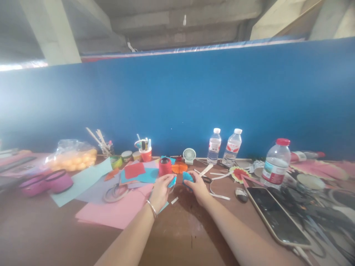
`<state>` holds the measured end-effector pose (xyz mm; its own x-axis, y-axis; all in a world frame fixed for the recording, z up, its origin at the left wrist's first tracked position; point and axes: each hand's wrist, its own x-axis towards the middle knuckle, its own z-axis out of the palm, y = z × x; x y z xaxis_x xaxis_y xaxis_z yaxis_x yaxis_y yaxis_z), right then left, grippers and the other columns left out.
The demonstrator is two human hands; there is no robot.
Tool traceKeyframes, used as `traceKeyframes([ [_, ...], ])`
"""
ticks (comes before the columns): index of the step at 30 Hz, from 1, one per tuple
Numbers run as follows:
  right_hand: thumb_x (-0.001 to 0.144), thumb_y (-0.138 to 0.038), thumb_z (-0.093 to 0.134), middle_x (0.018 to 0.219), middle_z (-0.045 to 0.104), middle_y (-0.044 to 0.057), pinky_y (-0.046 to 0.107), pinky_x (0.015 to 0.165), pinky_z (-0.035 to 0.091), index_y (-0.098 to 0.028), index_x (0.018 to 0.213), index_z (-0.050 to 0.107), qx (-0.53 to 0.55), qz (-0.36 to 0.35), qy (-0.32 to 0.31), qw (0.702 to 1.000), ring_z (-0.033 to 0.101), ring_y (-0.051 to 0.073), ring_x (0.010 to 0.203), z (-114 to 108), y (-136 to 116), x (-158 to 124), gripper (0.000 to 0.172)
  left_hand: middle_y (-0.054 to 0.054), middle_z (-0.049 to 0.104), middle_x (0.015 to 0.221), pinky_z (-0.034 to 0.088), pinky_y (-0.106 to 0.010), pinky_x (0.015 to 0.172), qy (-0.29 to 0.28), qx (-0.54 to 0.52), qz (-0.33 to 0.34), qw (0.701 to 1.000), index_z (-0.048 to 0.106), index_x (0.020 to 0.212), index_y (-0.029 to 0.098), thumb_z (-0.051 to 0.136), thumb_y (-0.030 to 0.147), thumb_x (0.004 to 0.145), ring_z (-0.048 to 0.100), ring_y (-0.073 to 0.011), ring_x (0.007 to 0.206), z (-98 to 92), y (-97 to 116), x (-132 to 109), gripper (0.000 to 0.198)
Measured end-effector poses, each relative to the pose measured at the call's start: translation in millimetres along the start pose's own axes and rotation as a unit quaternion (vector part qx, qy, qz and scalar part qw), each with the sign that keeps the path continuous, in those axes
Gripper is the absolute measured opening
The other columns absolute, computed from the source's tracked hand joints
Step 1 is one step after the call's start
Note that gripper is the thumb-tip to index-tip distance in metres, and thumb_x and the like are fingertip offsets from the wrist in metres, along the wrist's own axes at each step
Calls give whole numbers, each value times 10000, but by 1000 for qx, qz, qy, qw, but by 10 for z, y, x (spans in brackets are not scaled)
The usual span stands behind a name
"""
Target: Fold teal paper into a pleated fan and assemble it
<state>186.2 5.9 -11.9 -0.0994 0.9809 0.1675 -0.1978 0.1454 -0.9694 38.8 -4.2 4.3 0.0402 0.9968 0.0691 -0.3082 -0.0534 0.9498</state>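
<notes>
Near the middle of the brown table (pixel 163 240), my left hand (pixel 161 190) pinches a small blue pleated paper piece (pixel 172 182); a silver bangle is on that wrist. A second blue pleated paper (pixel 188 178), partly fanned out, is between the thumb and fingers of my right hand (pixel 199 188). The two pieces are apart. Just behind my hands are a red spool (pixel 165 166) and an orange pleated paper fan (pixel 179 168). A small white strip (pixel 174 200) lies between my forearms.
Left are pink sheets (pixel 111 212), a roll of tape (pixel 115 193) and a bag of orange things (pixel 73 157). Behind stand a red cup (pixel 146 154), a small fan (pixel 189 155) and bottles (pixel 214 147). A phone (pixel 277 214) and cables lie right.
</notes>
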Motion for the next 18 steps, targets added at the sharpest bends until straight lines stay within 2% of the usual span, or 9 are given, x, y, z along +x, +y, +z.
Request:
traceKeyframes([
  [4, 580, -190, 534, 563, 474, -75, 152, 329, 250, -193, 792, 413, 20, 8, 9, 1000, 357, 41, 363, -9, 31, 22, 245, -30, 591, 846, 423, -210, 636, -15, 32, 22, 999, 585, 809, 166, 590, 267, 647, 548, -111, 732, 22, 3, -36, 191],
  [7, 562, -165, 482, 620, 498, -80, 150, 304, 233, -215, 804, 362, 46, 18, 1, 999, 350, 34, 330, -3, 40, 29, 275, -44, 602, 891, 419, -207, 619, -24, 50, 21, 998, 577, 809, 164, 600, 242, 629, 556, -117, 742, 34, -1, -62, 197],
  [10, 553, -150, 452, 659, 514, -73, 150, 288, 223, -231, 930, 350, 41, 23, 0, 999, 339, 33, 310, -3, 30, 28, 399, -70, 600, 960, 397, -189, 534, -37, 45, -18, 998, 572, 810, 162, 605, 249, 622, 563, -136, 758, 44, 5, -76, 210],
  [13, 550, -127, 439, 751, 530, -54, 142, 296, 221, -266, 1061, 343, 32, 12, -23, 999, 333, 22, 329, -14, 9, 21, 539, -88, 614, 935, 402, -199, 544, -25, 33, -24, 999, 581, 737, 142, 625, 243, 595, 564, -158, 785, 47, 4, -67, 179],
  [15, 557, -128, 442, 789, 527, -43, 140, 312, 226, -262, 1030, 411, 30, 13, -42, 999, 337, 17, 356, -18, 3, 18, 493, -85, 623, 898, 419, -218, 573, -16, 25, -16, 999, 589, 667, 134, 625, 223, 579, 564, -168, 787, 37, -11, -51, 131],
  [18, 579, -154, 460, 687, 503, -38, 153, 371, 299, -205, 861, 513, 41, 21, -55, 997, 398, 44, 427, -14, 13, 15, 292, -69, 621, 887, 436, -242, 603, -3, 7, -14, 1000, 589, 578, 128, 587, 155, 557, 564, -158, 745, 7, -50, -16, 34],
])
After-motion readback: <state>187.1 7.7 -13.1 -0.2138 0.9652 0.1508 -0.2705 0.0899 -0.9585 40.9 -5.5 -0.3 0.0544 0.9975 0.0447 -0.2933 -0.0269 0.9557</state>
